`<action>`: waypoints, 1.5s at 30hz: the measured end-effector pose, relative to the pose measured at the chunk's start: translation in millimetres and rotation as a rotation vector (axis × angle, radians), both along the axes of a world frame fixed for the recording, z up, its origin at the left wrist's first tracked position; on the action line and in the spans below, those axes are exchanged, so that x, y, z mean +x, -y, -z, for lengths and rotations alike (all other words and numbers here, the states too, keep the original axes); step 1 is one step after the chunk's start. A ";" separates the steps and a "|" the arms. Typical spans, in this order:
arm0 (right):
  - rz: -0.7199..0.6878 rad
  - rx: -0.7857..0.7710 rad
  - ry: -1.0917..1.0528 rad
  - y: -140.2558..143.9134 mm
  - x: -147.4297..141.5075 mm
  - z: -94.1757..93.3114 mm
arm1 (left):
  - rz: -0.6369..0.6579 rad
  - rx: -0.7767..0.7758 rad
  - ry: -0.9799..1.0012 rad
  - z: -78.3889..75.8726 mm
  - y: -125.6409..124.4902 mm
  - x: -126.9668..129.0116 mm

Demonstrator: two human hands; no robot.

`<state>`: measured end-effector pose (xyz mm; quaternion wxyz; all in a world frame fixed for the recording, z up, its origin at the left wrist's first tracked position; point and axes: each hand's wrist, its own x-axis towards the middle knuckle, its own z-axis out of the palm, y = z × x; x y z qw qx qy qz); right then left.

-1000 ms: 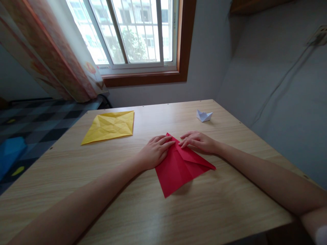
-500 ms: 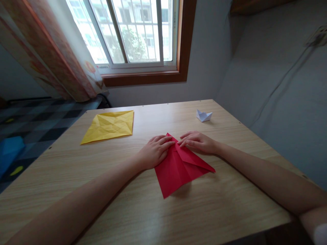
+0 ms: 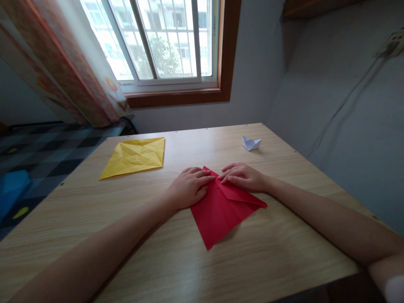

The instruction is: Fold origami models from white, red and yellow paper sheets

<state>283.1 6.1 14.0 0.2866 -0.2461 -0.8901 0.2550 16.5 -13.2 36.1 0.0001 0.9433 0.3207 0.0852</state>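
A sheet of red paper (image 3: 217,214) with creases and a folded flap along its right side lies on the table, its near edge slightly raised. Across its upper left edge rests my left hand (image 3: 191,187), fingers stretched out and lying flat on the paper near its top corner. My right hand (image 3: 240,176) is at the upper right edge, its bent fingertips closed together on the fold close to that corner. The fingertips of both hands are only a little apart. Part of the paper's left edge is hidden beneath my left hand.
A creased yellow paper (image 3: 135,155) lies at the table's (image 3: 151,261) back left. At the back right stands a small white paper boat (image 3: 251,143). Beyond the left edge, a blue folded paper (image 3: 14,187) lies on checked cloth (image 3: 47,143). A window (image 3: 167,42) is behind.
The red paper has turned slightly: its near corner has dropped toward me and its right corner has risen a little. Both hands stay in nearly the same place on it.
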 end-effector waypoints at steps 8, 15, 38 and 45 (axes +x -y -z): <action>0.005 0.008 0.040 -1.2 1.1 0.1 | 0.002 0.055 0.052 10.0 -0.8 3.2; 0.000 0.010 0.040 -1.8 1.2 0.6 | -0.056 0.079 0.048 20.4 -3.5 -0.7; -0.017 -0.037 0.016 -4.2 3.1 3.6 | -0.098 0.055 0.005 24.9 -5.2 -2.8; 0.006 -0.155 -0.034 -4.4 3.2 1.3 | -0.103 0.027 0.002 23.5 -4.9 -1.5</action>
